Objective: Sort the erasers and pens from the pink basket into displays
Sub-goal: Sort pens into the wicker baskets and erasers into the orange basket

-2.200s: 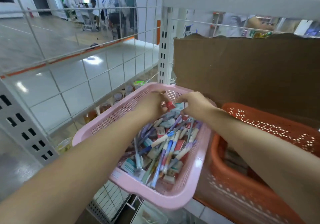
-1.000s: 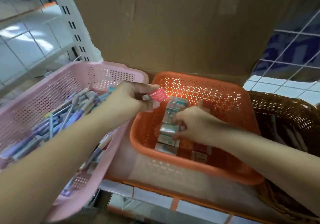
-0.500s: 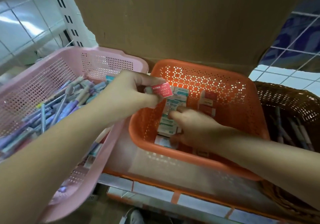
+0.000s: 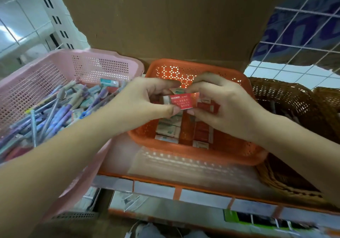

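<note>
The pink basket (image 4: 55,72) on the left is full of pens (image 4: 55,112) and small erasers. Beside it on the right, the orange basket (image 4: 211,153) holds rows of red and teal erasers (image 4: 169,129). Above the orange basket both hands meet on one red-wrapped eraser (image 4: 182,101). My left hand (image 4: 139,101) pinches its left end between thumb and forefinger. My right hand (image 4: 220,105) pinches its right end, and a second red eraser (image 4: 208,107) shows under its fingers.
A brown wicker basket (image 4: 298,101) with pens stands to the right of the orange one. A cardboard sheet (image 4: 165,16) rises behind the baskets. White wire grids flank the shelf, and price-tag strips (image 4: 184,193) run along its front edge.
My right hand has risen from the eraser rows in the orange basket and now pinches the red eraser that my left hand brought over from the pink basket.
</note>
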